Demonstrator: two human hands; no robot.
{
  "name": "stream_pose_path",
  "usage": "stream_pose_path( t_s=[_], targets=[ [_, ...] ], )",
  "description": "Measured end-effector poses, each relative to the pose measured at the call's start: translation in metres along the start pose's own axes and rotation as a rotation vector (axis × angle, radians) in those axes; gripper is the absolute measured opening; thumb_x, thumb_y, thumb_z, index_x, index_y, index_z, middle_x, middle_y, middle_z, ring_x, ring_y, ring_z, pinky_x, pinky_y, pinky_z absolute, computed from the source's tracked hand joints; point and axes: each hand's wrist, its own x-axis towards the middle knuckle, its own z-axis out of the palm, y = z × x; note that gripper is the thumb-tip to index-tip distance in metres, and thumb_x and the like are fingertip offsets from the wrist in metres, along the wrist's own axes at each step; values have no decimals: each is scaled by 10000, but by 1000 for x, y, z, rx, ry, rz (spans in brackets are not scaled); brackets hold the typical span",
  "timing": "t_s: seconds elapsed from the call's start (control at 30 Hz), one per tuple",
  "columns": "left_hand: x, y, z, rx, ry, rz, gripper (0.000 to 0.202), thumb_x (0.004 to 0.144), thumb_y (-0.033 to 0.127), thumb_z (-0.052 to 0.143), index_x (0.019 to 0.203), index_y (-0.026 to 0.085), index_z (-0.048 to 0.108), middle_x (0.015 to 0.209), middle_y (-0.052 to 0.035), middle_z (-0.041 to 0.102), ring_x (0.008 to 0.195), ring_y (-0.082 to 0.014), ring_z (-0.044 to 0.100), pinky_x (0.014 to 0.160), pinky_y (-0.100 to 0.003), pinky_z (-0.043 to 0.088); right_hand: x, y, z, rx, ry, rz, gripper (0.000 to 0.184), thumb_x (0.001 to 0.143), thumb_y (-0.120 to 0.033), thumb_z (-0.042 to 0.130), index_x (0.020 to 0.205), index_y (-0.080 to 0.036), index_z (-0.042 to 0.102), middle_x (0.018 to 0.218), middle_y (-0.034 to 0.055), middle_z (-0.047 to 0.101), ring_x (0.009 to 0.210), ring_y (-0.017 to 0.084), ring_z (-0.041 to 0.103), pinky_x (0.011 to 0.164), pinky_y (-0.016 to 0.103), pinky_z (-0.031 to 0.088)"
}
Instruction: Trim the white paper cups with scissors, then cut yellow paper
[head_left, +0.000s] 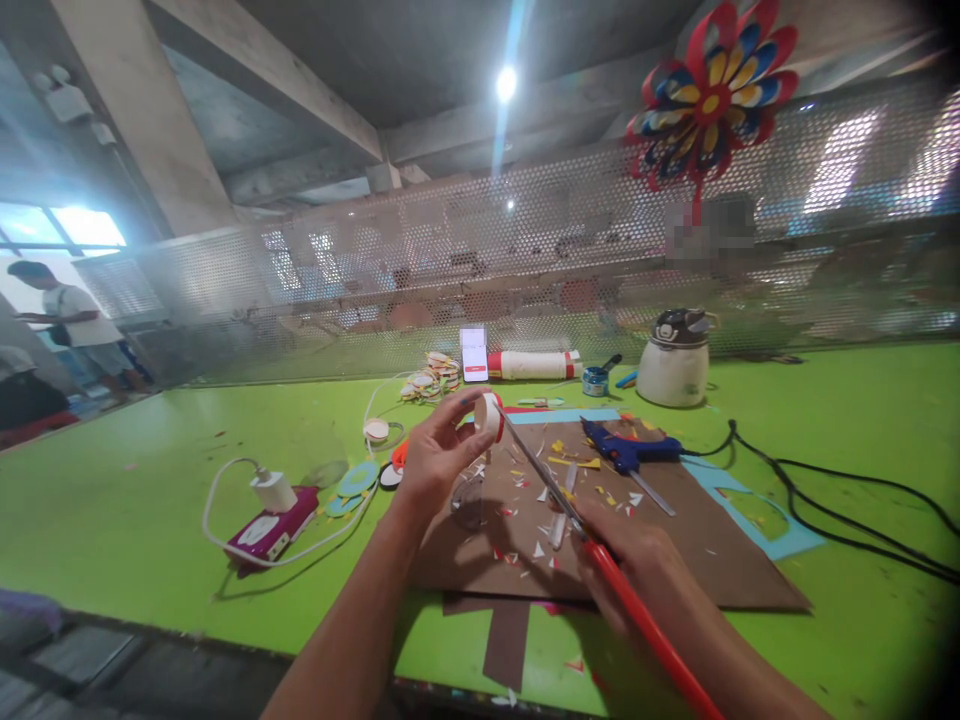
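My left hand point(433, 456) is raised above the green table point(150, 470) and pinches a small white paper disc with a red edge point(489, 414) between thumb and fingers. My right hand point(628, 560) grips red-handled scissors point(570, 510), whose long metal blades point up-left and meet the disc. Under both hands lies a brown sheet point(675, 545) strewn with small paper scraps.
A blue glue gun point(628, 450) with a black cable point(832, 500) lies on the brown sheet. Farther back are a phone point(473, 354), a rolled paper tube point(532, 365), a white pot point(673, 360) and stacked paper discs point(431, 380). A charger on a magenta device point(271, 520) sits left. A person point(71, 325) stands far left.
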Motion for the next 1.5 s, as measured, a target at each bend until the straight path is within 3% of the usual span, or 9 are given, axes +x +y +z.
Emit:
stream_pose_path(
  t_s=[0.27, 0.43, 0.6, 0.77, 0.97, 1.13, 1.27, 1.33, 1.5],
  targets=[
    [1, -3, -6, 61, -1, -39, 421, 700, 216, 739, 1114, 221, 663, 1193, -108, 600, 1072, -248, 567, 839, -337, 489, 4, -1, -5, 49, -43, 67, 168, 828, -241, 433, 896, -186, 576, 680, 33, 644, 557, 163, 557, 555, 266, 411],
    [2, -7, -11, 73, 24, -54, 439, 659, 224, 767, 1089, 211, 677, 1168, -106, 632, 1020, -236, 601, 865, -349, 485, 7, -9, -14, 312, -98, 185, 251, 832, -348, 475, 949, -181, 621, 693, 33, 652, 641, 192, 599, 601, 279, 445],
    [3, -9, -12, 51, 78, -69, 445, 625, 212, 784, 1059, 197, 684, 1067, -97, 690, 975, -238, 630, 847, -356, 492, 3, -16, -16, 815, -176, 485, 271, 795, -435, 562, 670, -197, 538, 538, -42, 492, 490, 119, 490, 496, 233, 427],
    [2, -5, -7, 0, 115, -91, 442, 630, 194, 775, 1061, 195, 674, 1048, -86, 702, 983, -222, 630, 854, -326, 474, 0, -11, -15, 1123, -374, 757, 365, 761, -516, 587, 622, -187, 511, 492, -45, 470, 434, 109, 479, 490, 263, 463],
    [4, -2, -6, -132, 126, -241, 340, 699, 298, 704, 1008, 157, 684, 916, -81, 715, 785, -173, 644, 641, -254, 461, -3, -8, -17, 1181, -375, 573, 392, 820, -458, 589, 573, -168, 500, 561, -40, 496, 489, 86, 485, 505, 219, 444],
    [4, 2, -4, -324, 175, -366, 269, 724, 385, 645, 788, 128, 691, 778, -65, 699, 704, -159, 620, 620, -264, 460, -4, -8, -21, 1225, -497, 497, 415, 875, -449, 534, 586, -151, 532, 587, -20, 513, 543, 96, 513, 615, 262, 469],
    [4, 5, -4, -395, 119, -411, 325, 730, 409, 628, 846, 111, 683, 721, -57, 679, 657, -152, 603, 594, -261, 452, -4, -8, -27, 1204, -510, 354, 265, 887, -401, 542, 953, -158, 625, 621, -18, 550, 561, 99, 520, 558, 224, 401],
    [4, 5, -5, -417, 115, -428, 334, 733, 419, 627, 863, 116, 680, 714, -49, 671, 643, -143, 597, 582, -253, 450, -4, -9, -29, 1195, -515, 331, 334, 890, -399, 538, 1129, -169, 574, 611, -26, 543, 557, 103, 512, 556, 228, 394],
    [2, 5, -5, -386, 137, -483, 337, 727, 450, 628, 827, 131, 676, 640, -24, 639, 531, -103, 544, 480, -215, 394, -3, -7, -27, 1172, -519, 347, 348, 907, -408, 505, 1136, -159, 589, 605, -28, 536, 545, 88, 479, 574, 220, 394]
  ],
)
